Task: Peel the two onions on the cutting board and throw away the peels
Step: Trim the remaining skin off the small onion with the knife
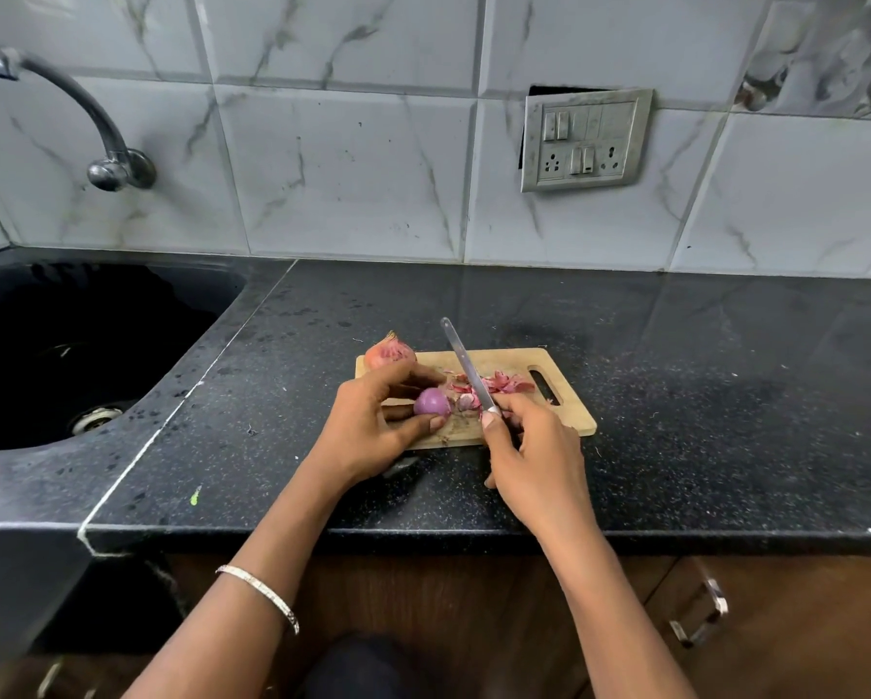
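Curled around a smooth, round, peeled purple onion [432, 401], the left hand [373, 426] holds it over the wooden cutting board [572, 421]. Right hand [534, 456] grips a slim steel knife [466, 365], blade angled away. Papery pink peels [504, 383] lie mid-board; an unpeeled onion [389, 354] sits at its far-left corner. Speckled black counter [726, 396] stretches rightward.

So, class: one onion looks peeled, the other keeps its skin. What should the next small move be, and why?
Probably the left hand sets the peeled onion down on the cutting board and takes the unpeeled onion at its far corner: that skin is still on, and the right hand holds the knife.
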The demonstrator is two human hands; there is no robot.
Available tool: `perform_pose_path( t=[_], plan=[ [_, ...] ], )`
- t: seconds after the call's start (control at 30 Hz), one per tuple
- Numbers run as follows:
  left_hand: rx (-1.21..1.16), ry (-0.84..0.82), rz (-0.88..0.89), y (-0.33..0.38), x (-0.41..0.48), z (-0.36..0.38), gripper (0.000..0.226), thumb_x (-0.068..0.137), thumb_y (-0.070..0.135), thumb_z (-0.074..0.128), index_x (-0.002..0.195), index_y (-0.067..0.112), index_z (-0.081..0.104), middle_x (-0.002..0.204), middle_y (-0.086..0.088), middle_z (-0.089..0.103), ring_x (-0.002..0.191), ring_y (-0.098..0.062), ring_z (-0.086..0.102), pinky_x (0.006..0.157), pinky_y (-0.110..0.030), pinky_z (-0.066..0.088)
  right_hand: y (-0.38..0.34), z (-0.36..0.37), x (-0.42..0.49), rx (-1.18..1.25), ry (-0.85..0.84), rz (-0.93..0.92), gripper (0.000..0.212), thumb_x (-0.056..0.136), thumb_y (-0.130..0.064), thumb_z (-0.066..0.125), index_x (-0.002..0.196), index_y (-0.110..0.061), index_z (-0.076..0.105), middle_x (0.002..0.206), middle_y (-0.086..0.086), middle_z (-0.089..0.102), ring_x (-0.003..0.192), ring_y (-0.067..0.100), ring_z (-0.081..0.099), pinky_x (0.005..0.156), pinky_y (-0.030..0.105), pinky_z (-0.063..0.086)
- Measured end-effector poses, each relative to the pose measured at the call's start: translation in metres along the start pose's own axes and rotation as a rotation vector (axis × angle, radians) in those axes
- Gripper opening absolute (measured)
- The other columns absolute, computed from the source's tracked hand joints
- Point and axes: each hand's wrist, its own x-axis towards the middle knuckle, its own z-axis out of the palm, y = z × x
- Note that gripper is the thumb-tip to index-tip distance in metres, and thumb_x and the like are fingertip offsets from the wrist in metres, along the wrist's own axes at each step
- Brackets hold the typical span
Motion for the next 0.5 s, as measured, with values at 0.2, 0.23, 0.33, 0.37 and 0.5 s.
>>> perform_pose_path(
  t=[0.2, 0.23, 0.33, 0.37, 0.5],
  plan=[
    [0.1, 0.085, 0.031, -0.003, 0.003, 0.001, 0.041, 0.065, 0.003, 0.093, 0.095, 0.02, 0.071, 0.105, 0.007, 0.066, 0.099, -0.01, 0.068, 0.087, -0.03, 0.061, -0.012, -0.009, -0.023, -0.043, -0.051, -0.014, 0.028, 0.103, -0.032, 0.047, 0.128, -0.037, 0.058, 0.096, -0.011, 0.067, 0.081, 0.024, 0.068, 0.077, 0.042, 0.056],
    [0.115, 0.085, 0.049, -0.004, 0.004, 0.001, 0.039, 0.064, 0.005, 0.094, 0.092, 0.021, 0.071, 0.106, 0.006, 0.066, 0.099, -0.011, 0.068, 0.087, -0.029, 0.06, -0.014, -0.011, -0.027, -0.057, -0.059, -0.027, 0.03, 0.103, -0.032, 0.047, 0.131, -0.036, 0.059, 0.094, -0.01, 0.068, 0.078, 0.02, 0.068, 0.074, 0.041, 0.057],
    [0.102, 0.069, 0.04, -0.004, 0.004, 0.001, 0.035, 0.066, 0.006, 0.093, 0.092, 0.015, 0.071, 0.104, 0.006, 0.069, 0.095, -0.007, 0.069, 0.086, -0.024, 0.059, -0.021, -0.015, -0.036, -0.117, -0.073, -0.035, 0.041, 0.105, -0.032, 0.045, 0.146, -0.034, 0.05, 0.102, -0.008, 0.069, 0.086, 0.017, 0.068, 0.074, 0.034, 0.049],
    [0.088, 0.059, 0.032, -0.004, 0.004, 0.002, 0.034, 0.067, 0.005, 0.092, 0.093, 0.012, 0.072, 0.102, 0.007, 0.07, 0.094, -0.006, 0.069, 0.085, -0.023, 0.06, -0.023, -0.016, -0.038, -0.14, -0.08, -0.031, 0.043, 0.106, -0.032, 0.044, 0.148, -0.033, 0.048, 0.109, -0.007, 0.068, 0.094, 0.018, 0.066, 0.075, 0.032, 0.043],
    [0.094, 0.044, 0.05, -0.003, 0.004, 0.002, 0.034, 0.067, 0.005, 0.092, 0.094, 0.01, 0.071, 0.099, 0.006, 0.071, 0.091, -0.01, 0.069, 0.08, -0.02, 0.059, -0.029, -0.018, -0.041, -0.165, -0.127, 0.003, 0.045, 0.106, -0.033, 0.042, 0.151, -0.035, 0.044, 0.121, -0.006, 0.065, 0.113, 0.019, 0.056, 0.081, 0.034, 0.039]
  ],
)
